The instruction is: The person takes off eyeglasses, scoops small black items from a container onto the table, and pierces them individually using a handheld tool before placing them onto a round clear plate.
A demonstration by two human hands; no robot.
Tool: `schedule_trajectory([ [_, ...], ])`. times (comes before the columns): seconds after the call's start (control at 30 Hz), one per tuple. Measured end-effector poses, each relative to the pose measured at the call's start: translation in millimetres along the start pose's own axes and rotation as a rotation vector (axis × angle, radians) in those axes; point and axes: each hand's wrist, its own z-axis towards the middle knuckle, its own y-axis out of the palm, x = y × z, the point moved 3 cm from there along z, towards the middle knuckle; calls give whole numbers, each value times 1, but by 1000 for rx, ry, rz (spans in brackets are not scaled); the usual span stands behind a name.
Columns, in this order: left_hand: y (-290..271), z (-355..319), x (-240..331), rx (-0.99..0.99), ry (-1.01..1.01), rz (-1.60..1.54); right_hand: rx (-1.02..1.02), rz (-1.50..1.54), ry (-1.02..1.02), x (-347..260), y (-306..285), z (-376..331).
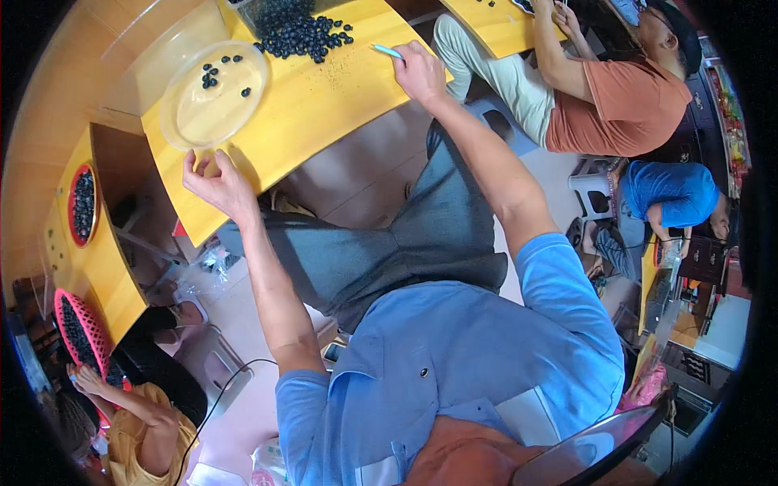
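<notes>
My left hand (217, 185) is just off the near rim of a clear round plastic dish (174, 113). Its fingers are bent and apart, with nothing visible in them. A few small dark round berries (211, 73) lie scattered in the dish. My right hand (421, 73) is closed on a slim light-blue pen-like tool (387, 51), whose tip points left over the yellow table (324, 113). The tool's exact kind I cannot make out. Between the dish and the tool spreads a heap of the dark berries (304, 36), spilling from a clear bin (251, 12).
Brown crumbs (332, 74) dot the tabletop. At left, another yellow table holds a red-rimmed bowl (83, 204) and a pink basket (85, 332) of dark pieces, where a person in yellow (150, 429) works. A person in orange-brown (616, 105) sits at right, near a stool (498, 121).
</notes>
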Motion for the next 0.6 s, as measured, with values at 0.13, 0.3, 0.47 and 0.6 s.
schedule_trajectory([
  [0.13, 0, -2, 4, -1, -12, 46, -35, 2, 32, 2, 1, 0],
  [0.3, -8, -5, 3, 36, 0, 38, -36, -16, 22, -4, -4, -3],
  [0.47, -6, -9, -3, 58, 40, 73, -77, -1, 24, -3, -8, -5],
  [0.6, -6, -9, -1, 59, 60, 54, -66, 5, 30, -5, -8, -6],
])
